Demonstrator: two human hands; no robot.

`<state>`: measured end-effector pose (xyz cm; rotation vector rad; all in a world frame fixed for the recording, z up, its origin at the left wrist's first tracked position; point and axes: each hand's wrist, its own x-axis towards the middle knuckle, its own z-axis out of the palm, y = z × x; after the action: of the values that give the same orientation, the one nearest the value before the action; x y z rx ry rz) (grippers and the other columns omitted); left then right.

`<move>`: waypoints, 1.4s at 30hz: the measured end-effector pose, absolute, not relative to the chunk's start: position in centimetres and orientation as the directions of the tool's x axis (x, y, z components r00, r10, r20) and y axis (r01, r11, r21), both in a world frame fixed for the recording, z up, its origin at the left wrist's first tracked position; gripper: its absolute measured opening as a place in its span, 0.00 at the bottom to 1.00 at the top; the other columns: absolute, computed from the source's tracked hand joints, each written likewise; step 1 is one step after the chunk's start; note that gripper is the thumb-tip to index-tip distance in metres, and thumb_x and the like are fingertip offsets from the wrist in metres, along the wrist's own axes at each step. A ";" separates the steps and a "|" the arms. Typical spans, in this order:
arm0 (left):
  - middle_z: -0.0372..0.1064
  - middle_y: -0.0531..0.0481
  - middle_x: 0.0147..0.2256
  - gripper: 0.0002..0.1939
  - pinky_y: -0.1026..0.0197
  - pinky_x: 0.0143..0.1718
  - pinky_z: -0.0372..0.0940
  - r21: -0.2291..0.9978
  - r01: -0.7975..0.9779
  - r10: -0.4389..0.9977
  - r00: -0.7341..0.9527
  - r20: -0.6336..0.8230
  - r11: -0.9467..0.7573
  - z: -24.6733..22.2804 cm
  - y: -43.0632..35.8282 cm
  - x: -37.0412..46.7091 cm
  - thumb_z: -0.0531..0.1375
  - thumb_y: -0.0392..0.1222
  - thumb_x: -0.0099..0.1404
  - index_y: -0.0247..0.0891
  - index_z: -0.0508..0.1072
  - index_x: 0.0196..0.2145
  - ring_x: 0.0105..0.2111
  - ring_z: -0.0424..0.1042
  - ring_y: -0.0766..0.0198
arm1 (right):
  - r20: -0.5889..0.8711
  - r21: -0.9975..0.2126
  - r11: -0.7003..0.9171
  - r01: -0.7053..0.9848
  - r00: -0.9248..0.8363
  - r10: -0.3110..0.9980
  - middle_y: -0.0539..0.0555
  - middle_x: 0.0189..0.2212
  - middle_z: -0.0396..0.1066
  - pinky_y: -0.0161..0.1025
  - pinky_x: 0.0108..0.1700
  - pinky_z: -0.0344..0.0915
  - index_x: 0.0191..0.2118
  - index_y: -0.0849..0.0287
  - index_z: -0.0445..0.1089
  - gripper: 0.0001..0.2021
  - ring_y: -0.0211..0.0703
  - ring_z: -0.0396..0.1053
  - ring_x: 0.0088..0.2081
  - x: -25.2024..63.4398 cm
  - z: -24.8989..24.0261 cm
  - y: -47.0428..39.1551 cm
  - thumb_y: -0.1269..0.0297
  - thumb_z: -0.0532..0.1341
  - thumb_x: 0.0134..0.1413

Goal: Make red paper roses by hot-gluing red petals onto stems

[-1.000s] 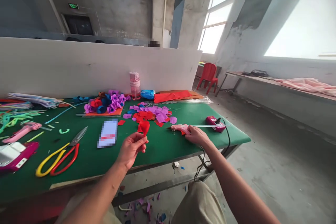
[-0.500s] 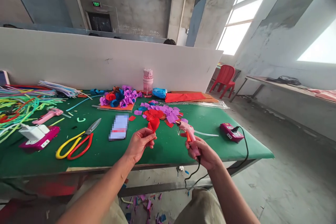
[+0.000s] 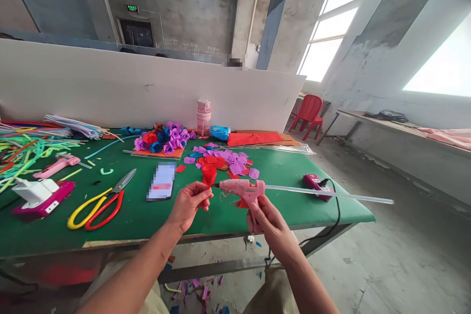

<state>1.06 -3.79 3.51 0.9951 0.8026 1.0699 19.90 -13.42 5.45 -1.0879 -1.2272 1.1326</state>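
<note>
My left hand (image 3: pixel 188 202) pinches the base of a small red paper flower (image 3: pixel 209 173) above the green table (image 3: pixel 279 201). My right hand (image 3: pixel 265 218) grips the handle of a pink glue gun (image 3: pixel 242 188), held level with its nozzle pointing left at the flower. A long clear glue stick (image 3: pixel 327 194) juts out of the gun's back to the right. Behind the flower lies a pile of red and purple paper petals (image 3: pixel 222 161).
Yellow and red scissors (image 3: pixel 99 201), a phone (image 3: pixel 162 181), a second pink glue gun (image 3: pixel 55 166), a white charger on a magenta box (image 3: pixel 37 194), coloured sticks (image 3: pixel 25 147), finished paper roses (image 3: pixel 162 138), a pink bottle (image 3: pixel 203 117) and a power strip (image 3: pixel 314 182) are on the table. Scraps litter the floor.
My right hand picked the glue gun up off the table, lifted it and turned its nozzle toward the flower. My left hand kept holding the red flower.
</note>
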 end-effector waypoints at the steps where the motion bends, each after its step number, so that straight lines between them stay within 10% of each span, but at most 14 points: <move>1: 0.69 0.53 0.21 0.13 0.68 0.19 0.60 0.933 -0.325 0.954 0.295 -0.058 0.157 3.5 -3.8 1.1 0.70 0.43 0.46 0.36 0.70 0.24 0.20 0.64 0.71 | 0.150 -0.988 0.150 -0.025 0.021 0.988 0.51 0.29 0.66 0.32 0.21 0.51 0.41 0.59 0.63 0.17 0.30 0.54 0.20 19.9 5.2 -13.4 0.49 0.53 0.59; 42: 0.70 0.53 0.21 0.12 0.67 0.20 0.59 0.939 -0.306 0.950 0.306 -0.063 0.161 3.5 -3.8 1.2 0.69 0.43 0.47 0.36 0.71 0.24 0.19 0.64 0.71 | 0.265 -0.920 0.246 0.303 0.022 0.964 0.50 0.26 0.65 0.32 0.21 0.54 0.51 0.57 0.58 0.17 0.33 0.55 0.19 19.6 5.0 -13.0 0.53 0.47 0.63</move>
<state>1.20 -3.84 3.45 1.0111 0.8080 1.0519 19.56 -13.00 5.00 -1.2492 -1.4896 0.8078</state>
